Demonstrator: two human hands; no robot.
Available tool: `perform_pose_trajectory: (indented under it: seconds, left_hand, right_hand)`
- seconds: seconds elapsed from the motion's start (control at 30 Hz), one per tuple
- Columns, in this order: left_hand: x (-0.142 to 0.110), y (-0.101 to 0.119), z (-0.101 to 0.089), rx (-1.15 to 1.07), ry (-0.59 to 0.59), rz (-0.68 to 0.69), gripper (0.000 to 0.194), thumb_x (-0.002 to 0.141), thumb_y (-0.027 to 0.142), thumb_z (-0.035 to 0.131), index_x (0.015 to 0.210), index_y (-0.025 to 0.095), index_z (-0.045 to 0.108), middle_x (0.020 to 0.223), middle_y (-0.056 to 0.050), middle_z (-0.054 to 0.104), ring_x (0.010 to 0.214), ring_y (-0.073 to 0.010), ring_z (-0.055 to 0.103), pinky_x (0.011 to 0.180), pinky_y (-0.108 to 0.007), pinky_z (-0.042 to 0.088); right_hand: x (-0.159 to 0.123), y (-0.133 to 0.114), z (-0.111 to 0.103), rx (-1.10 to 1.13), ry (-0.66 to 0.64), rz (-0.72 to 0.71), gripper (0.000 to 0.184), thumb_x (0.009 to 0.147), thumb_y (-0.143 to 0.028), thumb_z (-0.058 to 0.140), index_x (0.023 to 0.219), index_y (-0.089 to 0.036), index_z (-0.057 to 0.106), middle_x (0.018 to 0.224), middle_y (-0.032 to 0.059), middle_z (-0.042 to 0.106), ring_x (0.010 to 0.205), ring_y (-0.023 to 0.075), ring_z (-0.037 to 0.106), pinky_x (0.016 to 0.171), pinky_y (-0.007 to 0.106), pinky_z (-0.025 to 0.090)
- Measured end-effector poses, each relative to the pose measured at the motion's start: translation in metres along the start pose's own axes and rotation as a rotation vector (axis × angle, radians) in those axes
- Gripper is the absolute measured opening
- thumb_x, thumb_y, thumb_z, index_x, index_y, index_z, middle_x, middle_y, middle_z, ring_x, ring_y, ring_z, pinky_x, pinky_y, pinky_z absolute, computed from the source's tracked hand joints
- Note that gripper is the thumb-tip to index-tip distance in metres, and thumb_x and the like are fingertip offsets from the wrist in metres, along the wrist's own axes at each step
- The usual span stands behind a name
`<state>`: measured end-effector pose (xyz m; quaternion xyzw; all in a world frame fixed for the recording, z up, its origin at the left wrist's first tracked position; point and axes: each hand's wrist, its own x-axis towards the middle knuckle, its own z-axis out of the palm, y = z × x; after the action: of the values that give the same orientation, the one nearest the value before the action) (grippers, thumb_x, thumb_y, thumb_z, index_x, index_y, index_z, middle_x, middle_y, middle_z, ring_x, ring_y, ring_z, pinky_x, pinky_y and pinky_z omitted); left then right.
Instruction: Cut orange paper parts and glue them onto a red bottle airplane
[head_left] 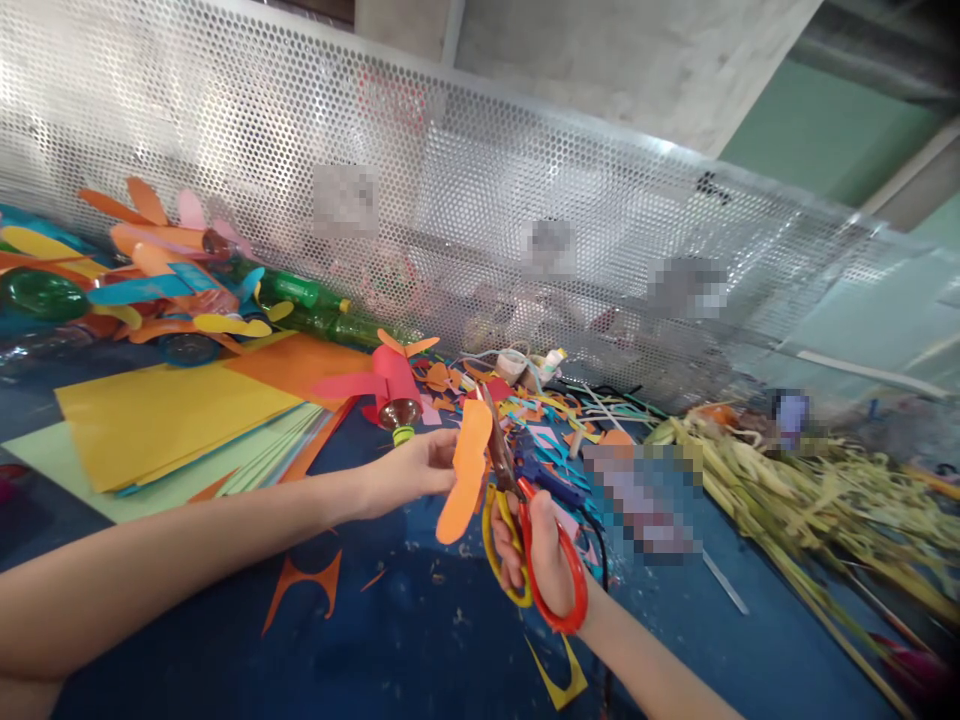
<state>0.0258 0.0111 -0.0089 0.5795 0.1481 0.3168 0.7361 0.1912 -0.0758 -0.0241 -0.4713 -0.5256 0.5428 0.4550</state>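
My left hand (409, 470) pinches the edge of a long orange paper cutout (463, 478) with rounded ends. Around the handles of a pair of scissors (525, 510), one loop red and the other yellow, my right hand (546, 545) is closed. The scissor blades point up and away, close to the right edge of the paper. Whether they touch it I cannot tell. Just beyond my left hand lies a small plastic bottle wrapped in red paper (395, 378), with a green cap and orange paper pieces. A blue glue gun (551, 482) rests behind the scissors.
Coloured paper sheets (187, 400) lie stacked at left, with several paper-winged bottle models (172, 270) behind. Paper scraps (442, 385) litter the back of the blue table (420, 640). Pale green dried leaves (810, 490) spread at right. A perforated metal screen (465, 180) stands behind.
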Motion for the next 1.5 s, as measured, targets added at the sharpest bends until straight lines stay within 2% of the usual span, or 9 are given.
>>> perform_pose_trajectory:
  seconds: [0.1, 0.2, 0.27, 0.43, 0.5, 0.73, 0.97, 1.17, 1.5]
  left_hand:
    - [-0.004, 0.003, 0.007, -0.047, 0.032, 0.028, 0.022, 0.076, 0.035, 0.062, 0.086, 0.015, 0.059, 0.069, -0.002, 0.062, 0.063, -0.0140, 0.060, 0.063, -0.026, 0.046]
    - [-0.006, 0.005, 0.012, -0.067, 0.134, 0.031, 0.039, 0.085, 0.047, 0.045, 0.082, 0.011, 0.061, 0.064, -0.004, 0.059, 0.059, -0.0139, 0.058, 0.059, -0.026, 0.045]
    - [-0.007, 0.006, 0.015, -0.071, 0.165, 0.041, 0.044, 0.087, 0.047, 0.040, 0.084, 0.010, 0.062, 0.065, -0.005, 0.059, 0.059, -0.0140, 0.058, 0.060, -0.027, 0.044]
    - [-0.011, 0.008, 0.023, 0.029, 0.243, 0.134, 0.020, 0.077, 0.031, 0.062, 0.085, 0.014, 0.058, 0.069, -0.002, 0.060, 0.063, -0.0127, 0.057, 0.062, -0.025, 0.043]
    - [-0.013, 0.009, 0.026, 0.072, 0.286, 0.159, 0.020, 0.072, 0.026, 0.068, 0.084, 0.015, 0.056, 0.068, 0.000, 0.058, 0.062, -0.0110, 0.055, 0.061, -0.023, 0.042]
    - [-0.011, 0.007, 0.024, -0.071, 0.346, 0.158, 0.018, 0.080, 0.032, 0.059, 0.080, 0.015, 0.056, 0.071, -0.001, 0.058, 0.067, -0.0114, 0.056, 0.064, -0.024, 0.044]
    - [-0.009, 0.018, 0.021, -0.220, 0.508, 0.188, 0.012, 0.068, 0.020, 0.070, 0.075, 0.013, 0.062, 0.069, -0.001, 0.063, 0.066, -0.0106, 0.059, 0.069, -0.023, 0.047]
    - [-0.009, 0.018, 0.017, -0.176, 0.497, 0.188, 0.016, 0.073, 0.026, 0.066, 0.064, 0.014, 0.060, 0.064, 0.001, 0.060, 0.063, -0.0091, 0.054, 0.068, -0.023, 0.045]
    - [-0.006, 0.018, 0.015, -0.178, 0.479, 0.135, 0.018, 0.074, 0.030, 0.065, 0.075, 0.013, 0.062, 0.070, -0.001, 0.062, 0.068, -0.0118, 0.058, 0.070, -0.025, 0.046]
  right_hand:
    - [0.000, 0.000, 0.001, -0.020, 0.012, -0.047, 0.056, 0.077, -0.073, 0.028, 0.063, -0.020, 0.040, 0.043, -0.0069, 0.034, 0.032, 0.0065, 0.033, 0.035, 0.020, 0.036]
    - [0.000, -0.001, 0.001, -0.110, 0.013, -0.107, 0.056, 0.074, -0.075, 0.030, 0.063, -0.021, 0.039, 0.044, -0.0065, 0.034, 0.034, 0.0074, 0.034, 0.036, 0.022, 0.038]
    - [0.000, 0.000, 0.001, -0.191, 0.021, -0.155, 0.058, 0.074, -0.076, 0.029, 0.059, -0.021, 0.038, 0.044, -0.0059, 0.034, 0.034, 0.0075, 0.035, 0.037, 0.022, 0.040]
    - [0.002, 0.004, 0.001, -0.284, 0.068, -0.213, 0.060, 0.075, -0.075, 0.025, 0.057, -0.020, 0.039, 0.042, -0.0059, 0.032, 0.033, 0.0076, 0.033, 0.036, 0.022, 0.039]
    - [0.001, 0.004, 0.002, -0.316, 0.076, -0.203, 0.059, 0.076, -0.075, 0.025, 0.060, -0.020, 0.040, 0.042, -0.0059, 0.032, 0.034, 0.0081, 0.034, 0.037, 0.022, 0.040]
    - [0.000, 0.007, -0.003, -0.455, 0.024, -0.251, 0.058, 0.076, -0.075, 0.025, 0.067, -0.020, 0.041, 0.047, -0.0046, 0.036, 0.037, 0.0093, 0.037, 0.039, 0.024, 0.042]
    - [0.003, 0.011, -0.008, -0.468, -0.013, -0.215, 0.055, 0.078, -0.072, 0.028, 0.068, -0.020, 0.044, 0.052, -0.0022, 0.042, 0.041, 0.0104, 0.042, 0.047, 0.027, 0.045]
    - [0.003, 0.007, -0.004, -0.428, -0.059, -0.213, 0.056, 0.079, -0.069, 0.028, 0.058, -0.020, 0.045, 0.060, 0.0037, 0.049, 0.055, 0.0156, 0.050, 0.052, 0.029, 0.044]
    - [-0.005, -0.010, 0.005, -0.396, -0.086, -0.176, 0.053, 0.084, -0.064, 0.026, 0.064, -0.020, 0.048, 0.065, 0.0043, 0.053, 0.061, 0.0174, 0.053, 0.059, 0.032, 0.045]
